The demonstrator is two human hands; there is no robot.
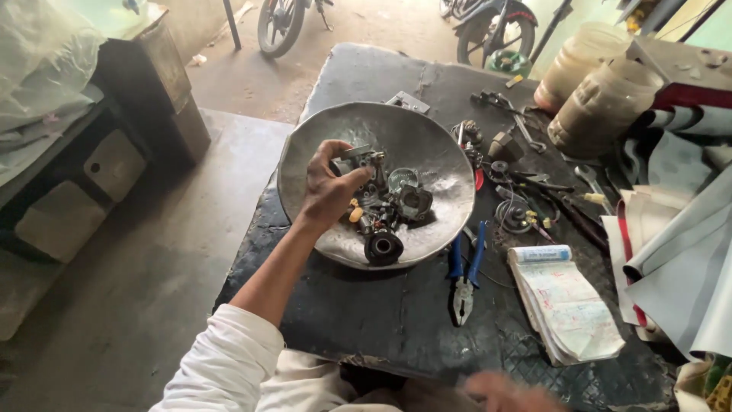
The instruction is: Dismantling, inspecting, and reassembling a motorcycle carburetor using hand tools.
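Blurred at the bottom edge, our right hand (509,394) is too smeared to tell whether its fingers are apart or closed. Our left hand (329,191) reaches into the dented round grey metal bowl (427,149) at the worktop's far left corner, thumb and fingers pinched on a small grey metal carburettor part (364,159), probably a fitting. It sits above the bowl's heap of oily parts (393,210). Blue-handled pliers (465,267) lie just beside the bowl's near rim.
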